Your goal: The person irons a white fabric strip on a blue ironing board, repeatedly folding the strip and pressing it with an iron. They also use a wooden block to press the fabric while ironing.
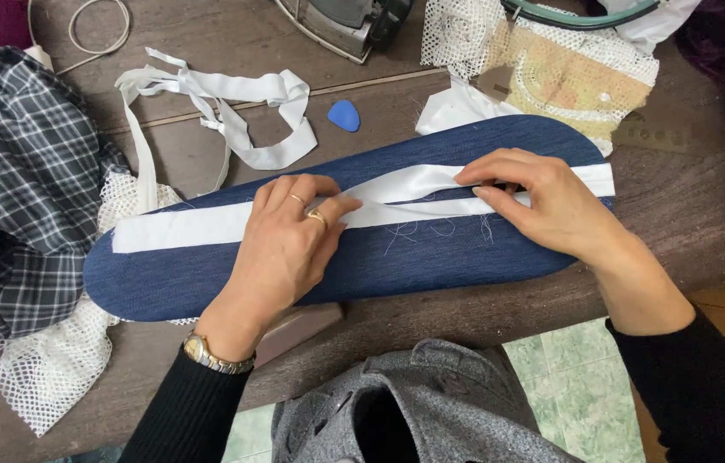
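A long oval piece of dark blue denim lies across a brown wooden table. A white fabric strip runs along its length. My left hand, with rings and a wristwatch, presses flat on the strip near the middle. My right hand pinches the strip where it lifts and folds, a little right of centre. Loose white threads hang below the strip between the hands.
A plaid grey cloth lies at the left, white mesh under the denim's left end. Loose white strips, a blue chalk piece, an iron and mesh-covered fabric sit behind. Green floor tiles show below the table edge.
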